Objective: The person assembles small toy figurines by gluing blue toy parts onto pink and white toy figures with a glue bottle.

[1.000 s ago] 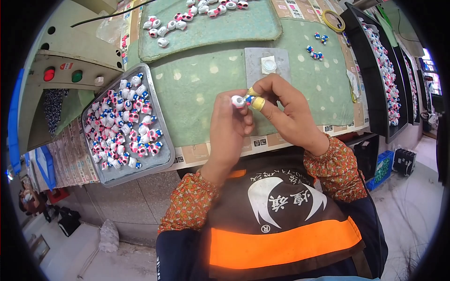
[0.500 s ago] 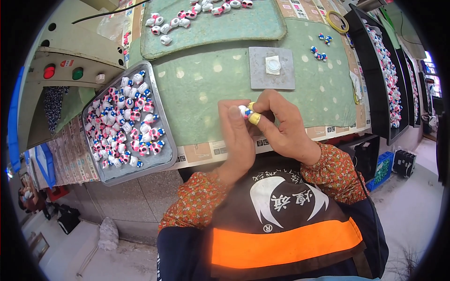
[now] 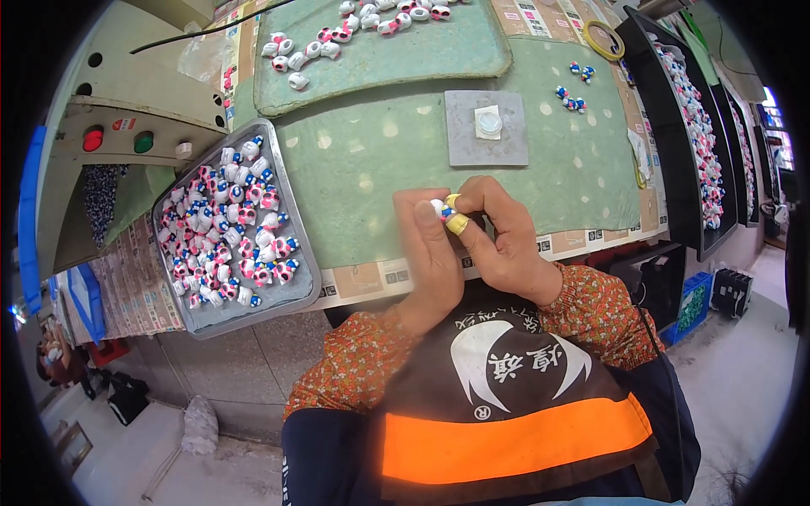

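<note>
A small white and blue toy figure (image 3: 440, 208) is pinched between my two hands, above the near edge of the green cloth. My left hand (image 3: 429, 249) closes thumb and fingers on its white end. On the blue end, the thumb and forefinger of my right hand (image 3: 502, 234) grip; both of these fingertips wear yellow covers. My fingers hide much of the figure. Just beyond the hands lies a grey square plate (image 3: 464, 150) bearing a small round clear dish (image 3: 488, 126) on a white patch.
A metal tray (image 3: 314, 282) at left holds many white, pink and blue figures. White heads lie on a green board (image 3: 396, 72) at the back. Several small blue bodies (image 3: 570, 103), a yellow tape roll (image 3: 605, 40) and a black filled tray (image 3: 675, 143) are at right.
My hands stay together on the figure and have shifted only slightly. The whole view has moved a little; the figure seems slightly turned between the fingers.
</note>
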